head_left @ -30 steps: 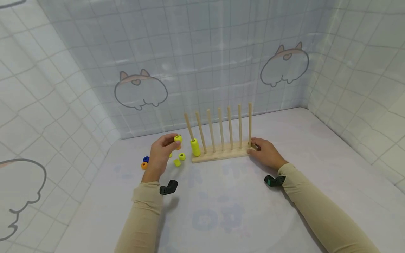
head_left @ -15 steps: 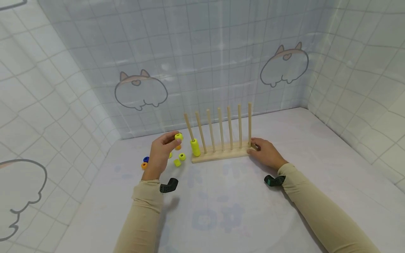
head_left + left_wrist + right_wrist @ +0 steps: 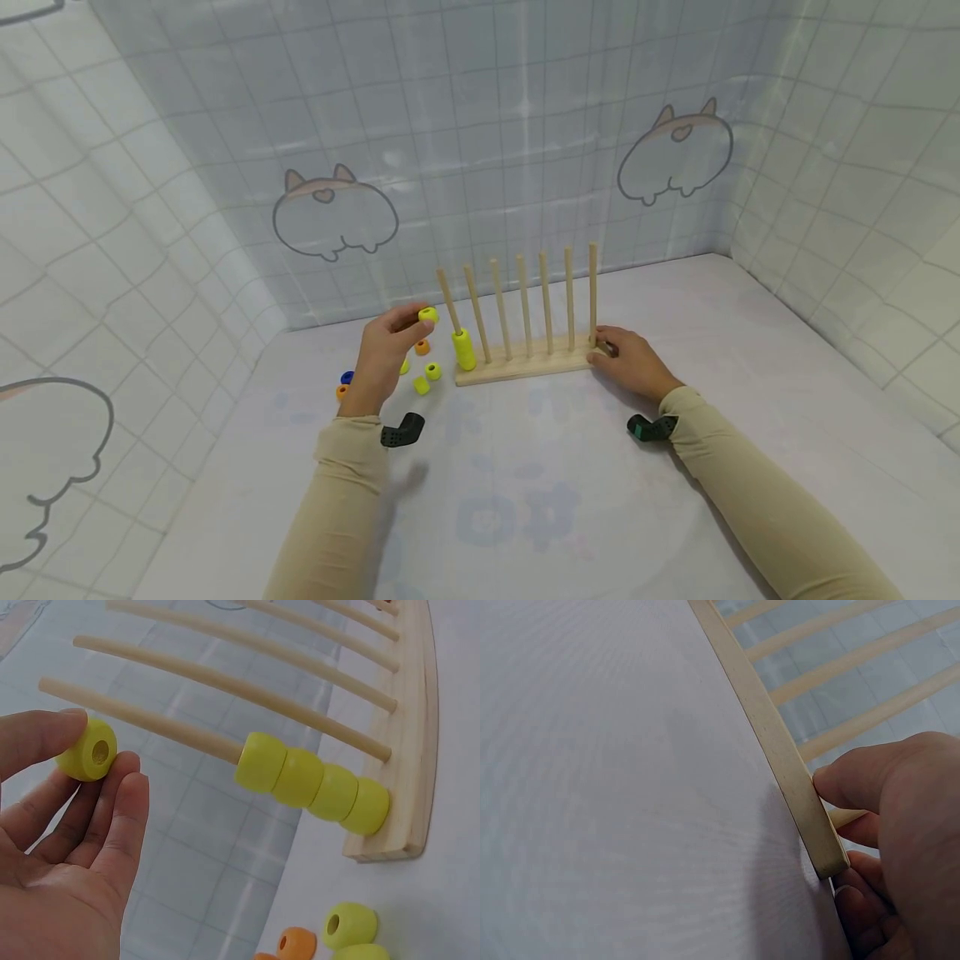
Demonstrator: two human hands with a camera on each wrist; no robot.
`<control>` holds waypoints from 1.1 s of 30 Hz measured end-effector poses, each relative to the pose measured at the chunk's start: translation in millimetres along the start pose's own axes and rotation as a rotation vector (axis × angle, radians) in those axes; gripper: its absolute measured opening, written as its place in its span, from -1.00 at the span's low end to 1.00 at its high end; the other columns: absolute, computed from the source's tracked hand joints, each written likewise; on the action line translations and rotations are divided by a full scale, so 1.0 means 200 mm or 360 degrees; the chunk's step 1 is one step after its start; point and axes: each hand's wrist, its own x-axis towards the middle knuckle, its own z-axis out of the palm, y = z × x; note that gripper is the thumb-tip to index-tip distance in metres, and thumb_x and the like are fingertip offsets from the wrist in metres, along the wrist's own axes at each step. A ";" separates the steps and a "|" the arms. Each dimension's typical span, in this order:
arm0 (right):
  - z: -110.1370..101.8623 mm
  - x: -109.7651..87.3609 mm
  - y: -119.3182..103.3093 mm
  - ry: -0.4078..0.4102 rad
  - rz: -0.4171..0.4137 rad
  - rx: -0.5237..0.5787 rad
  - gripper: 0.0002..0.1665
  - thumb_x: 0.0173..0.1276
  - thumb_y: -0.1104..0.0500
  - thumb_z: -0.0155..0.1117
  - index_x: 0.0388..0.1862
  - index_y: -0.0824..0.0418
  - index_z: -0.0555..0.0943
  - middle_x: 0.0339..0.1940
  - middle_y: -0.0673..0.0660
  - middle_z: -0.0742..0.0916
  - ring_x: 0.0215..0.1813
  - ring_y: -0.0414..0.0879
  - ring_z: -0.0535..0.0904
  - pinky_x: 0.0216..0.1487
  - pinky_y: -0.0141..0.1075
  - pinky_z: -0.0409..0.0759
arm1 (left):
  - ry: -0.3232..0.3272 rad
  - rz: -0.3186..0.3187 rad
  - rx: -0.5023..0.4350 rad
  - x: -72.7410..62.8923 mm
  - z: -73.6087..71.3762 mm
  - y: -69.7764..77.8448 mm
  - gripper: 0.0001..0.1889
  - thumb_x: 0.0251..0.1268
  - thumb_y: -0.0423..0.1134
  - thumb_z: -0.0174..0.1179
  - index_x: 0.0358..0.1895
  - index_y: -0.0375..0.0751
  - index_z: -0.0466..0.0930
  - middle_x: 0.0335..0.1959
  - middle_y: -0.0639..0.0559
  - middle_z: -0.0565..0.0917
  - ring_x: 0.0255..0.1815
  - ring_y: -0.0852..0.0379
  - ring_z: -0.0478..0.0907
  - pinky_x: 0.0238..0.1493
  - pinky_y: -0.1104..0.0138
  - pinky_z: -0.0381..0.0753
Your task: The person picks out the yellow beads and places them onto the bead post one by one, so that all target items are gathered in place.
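Nearest the left edge of the surface (image 3: 510, 467) lie an orange bead (image 3: 342, 392) and a blue bead (image 3: 348, 377), then the left hand (image 3: 382, 353), fingers clamped on a raised yellow bead (image 3: 429, 317) apart from the peg rack (image 3: 525, 367), whose right end the right hand (image 3: 634, 364) grips between thumb and fingers.

Near the far edge of the table (image 3: 517, 475) we see a smooth, matt wooden rack (image 3: 528, 368) and smooth yellow beads (image 3: 300, 778) with a soft sheen; behind, a glossy, plastic-looking sheet (image 3: 480, 167).
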 end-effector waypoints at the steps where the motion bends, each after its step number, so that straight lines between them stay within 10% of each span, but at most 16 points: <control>1: 0.00 0.00 0.00 -0.0001 -0.0002 0.0000 -0.42 0.46 0.09 0.28 0.35 0.38 0.50 0.46 0.30 0.44 0.46 0.27 0.31 0.41 0.13 0.34 | -0.0005 -0.0003 -0.0012 0.00 0.00 0.00 -0.49 0.37 -0.18 0.32 0.34 -0.18 0.51 0.16 -0.08 0.59 0.14 0.02 0.52 0.23 0.22 0.51; 33: -0.01 -0.01 -0.02 0.0034 -0.0050 -0.0047 -0.45 0.44 0.12 0.29 0.31 0.39 0.53 0.43 0.34 0.47 0.43 0.31 0.33 0.41 0.16 0.31 | 0.0035 0.0072 -0.0197 0.00 0.02 0.11 -0.46 0.33 -0.11 0.36 0.33 -0.15 0.51 0.21 -0.04 0.57 0.21 0.05 0.54 0.29 0.13 0.36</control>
